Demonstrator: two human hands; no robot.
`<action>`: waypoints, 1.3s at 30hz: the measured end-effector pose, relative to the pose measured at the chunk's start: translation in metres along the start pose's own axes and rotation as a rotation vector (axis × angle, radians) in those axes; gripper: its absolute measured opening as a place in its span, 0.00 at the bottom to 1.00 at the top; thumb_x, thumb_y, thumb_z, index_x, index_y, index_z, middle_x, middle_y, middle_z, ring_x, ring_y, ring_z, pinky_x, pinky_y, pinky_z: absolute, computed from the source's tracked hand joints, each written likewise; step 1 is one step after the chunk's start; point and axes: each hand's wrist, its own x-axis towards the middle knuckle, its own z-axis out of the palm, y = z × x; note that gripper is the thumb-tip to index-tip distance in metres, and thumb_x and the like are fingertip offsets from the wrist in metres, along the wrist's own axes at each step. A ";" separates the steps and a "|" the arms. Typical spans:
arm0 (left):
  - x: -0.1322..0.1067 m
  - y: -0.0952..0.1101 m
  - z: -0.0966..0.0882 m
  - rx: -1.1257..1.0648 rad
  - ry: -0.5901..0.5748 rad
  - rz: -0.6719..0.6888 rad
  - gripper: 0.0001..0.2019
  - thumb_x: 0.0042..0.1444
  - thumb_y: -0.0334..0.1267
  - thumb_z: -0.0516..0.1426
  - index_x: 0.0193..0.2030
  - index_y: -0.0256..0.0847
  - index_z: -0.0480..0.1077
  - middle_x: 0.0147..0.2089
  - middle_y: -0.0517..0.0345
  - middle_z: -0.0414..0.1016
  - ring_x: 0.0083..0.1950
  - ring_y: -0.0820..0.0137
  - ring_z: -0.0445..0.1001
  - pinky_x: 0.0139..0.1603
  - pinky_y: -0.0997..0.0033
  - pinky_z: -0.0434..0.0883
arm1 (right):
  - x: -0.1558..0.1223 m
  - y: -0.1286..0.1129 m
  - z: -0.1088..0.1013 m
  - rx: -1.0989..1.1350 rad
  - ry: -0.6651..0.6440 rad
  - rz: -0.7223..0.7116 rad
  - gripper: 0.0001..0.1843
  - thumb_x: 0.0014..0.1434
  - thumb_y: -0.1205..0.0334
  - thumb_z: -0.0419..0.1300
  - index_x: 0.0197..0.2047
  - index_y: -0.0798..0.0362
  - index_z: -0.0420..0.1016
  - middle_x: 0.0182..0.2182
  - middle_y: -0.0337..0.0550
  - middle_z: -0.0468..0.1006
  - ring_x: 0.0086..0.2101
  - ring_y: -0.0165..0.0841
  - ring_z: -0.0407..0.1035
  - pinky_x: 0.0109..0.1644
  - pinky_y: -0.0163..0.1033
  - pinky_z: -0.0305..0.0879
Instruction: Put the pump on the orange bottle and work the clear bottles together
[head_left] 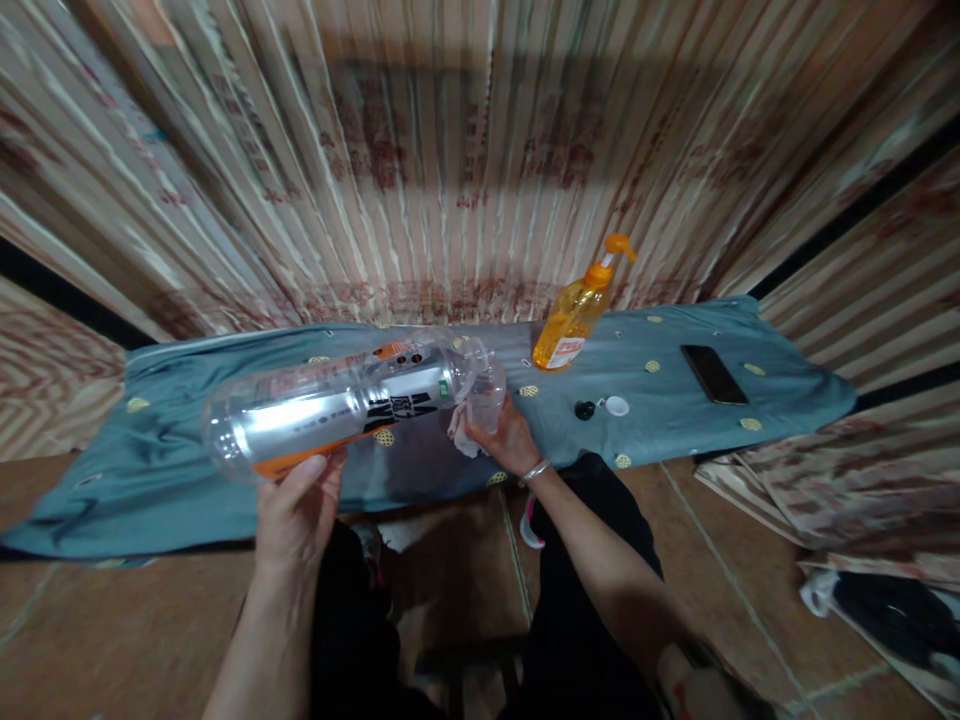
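A large clear plastic bottle (292, 425) with a silver and orange label lies tilted across my view, its narrower end to the right. Under its left part, my left hand (304, 495) is closed around the side, thumb on the orange band. My right hand (510, 437) is at the narrower end, fingers closed on a crumpled pale wipe (466, 432), which touches the bottle there. Whether it is tissue or cloth I cannot tell. The right fingertips are partly hidden behind the clear plastic.
On the blue-green cloth (180, 490) stand an orange pump bottle (566, 325), a small black part (584, 410), a white disc (617, 406) and a dark phone (714, 375). Striped curtains (450, 150) hang behind. A dark stool (472, 660) is below, between my legs.
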 end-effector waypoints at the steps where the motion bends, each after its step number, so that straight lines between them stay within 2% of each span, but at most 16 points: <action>1: 0.000 0.000 0.000 0.000 0.005 -0.006 0.29 0.13 0.34 0.77 0.31 0.41 0.80 0.24 0.64 0.79 0.28 0.73 0.76 0.32 0.78 0.76 | 0.000 0.000 0.000 0.004 -0.004 0.001 0.42 0.51 0.55 0.70 0.66 0.52 0.59 0.54 0.53 0.79 0.49 0.46 0.78 0.53 0.49 0.76; 8: 0.000 -0.001 -0.002 -0.004 -0.031 0.001 0.26 0.18 0.34 0.77 0.32 0.43 0.80 0.25 0.64 0.79 0.30 0.72 0.77 0.34 0.76 0.75 | -0.001 0.002 0.003 0.027 0.009 -0.002 0.41 0.52 0.56 0.69 0.66 0.54 0.59 0.56 0.55 0.77 0.52 0.47 0.77 0.56 0.50 0.75; 15: 0.002 -0.001 -0.001 -0.008 -0.033 -0.004 0.28 0.14 0.34 0.78 0.30 0.42 0.80 0.25 0.64 0.79 0.29 0.74 0.75 0.31 0.77 0.74 | 0.000 -0.001 0.000 0.054 -0.010 -0.002 0.42 0.52 0.58 0.69 0.66 0.54 0.58 0.55 0.54 0.78 0.51 0.45 0.77 0.56 0.49 0.74; 18: 0.002 -0.002 -0.001 0.008 -0.052 0.014 0.27 0.16 0.36 0.78 0.30 0.42 0.80 0.25 0.63 0.79 0.30 0.73 0.75 0.32 0.77 0.74 | 0.000 0.000 0.001 0.053 -0.003 -0.003 0.42 0.52 0.57 0.68 0.66 0.54 0.58 0.53 0.53 0.79 0.49 0.44 0.78 0.55 0.49 0.75; 25: 0.000 -0.004 -0.003 0.037 -0.158 0.069 0.23 0.25 0.39 0.77 0.34 0.46 0.81 0.27 0.64 0.80 0.37 0.70 0.77 0.45 0.71 0.74 | 0.000 0.001 0.002 0.038 0.007 0.008 0.41 0.52 0.57 0.69 0.65 0.54 0.59 0.53 0.53 0.79 0.49 0.44 0.78 0.54 0.47 0.76; 31: 0.002 -0.004 -0.007 0.066 -0.166 0.075 0.26 0.28 0.40 0.76 0.39 0.45 0.79 0.29 0.61 0.81 0.49 0.61 0.78 0.51 0.65 0.72 | 0.000 0.000 0.002 0.015 0.014 0.012 0.40 0.51 0.58 0.69 0.65 0.54 0.59 0.53 0.53 0.79 0.49 0.43 0.78 0.53 0.46 0.75; 34: 0.002 -0.004 -0.006 0.067 -0.144 0.063 0.27 0.27 0.40 0.76 0.39 0.45 0.79 0.30 0.61 0.81 0.49 0.60 0.78 0.50 0.66 0.73 | 0.000 0.001 0.002 0.035 0.001 0.015 0.41 0.51 0.57 0.69 0.65 0.55 0.59 0.54 0.55 0.79 0.49 0.44 0.78 0.55 0.48 0.74; 39: 0.001 -0.002 -0.004 0.098 -0.182 0.082 0.23 0.29 0.41 0.76 0.36 0.48 0.78 0.33 0.62 0.82 0.45 0.61 0.80 0.50 0.63 0.76 | 0.000 0.000 0.000 0.045 -0.012 0.004 0.41 0.52 0.57 0.69 0.65 0.54 0.59 0.55 0.54 0.78 0.51 0.45 0.77 0.56 0.49 0.74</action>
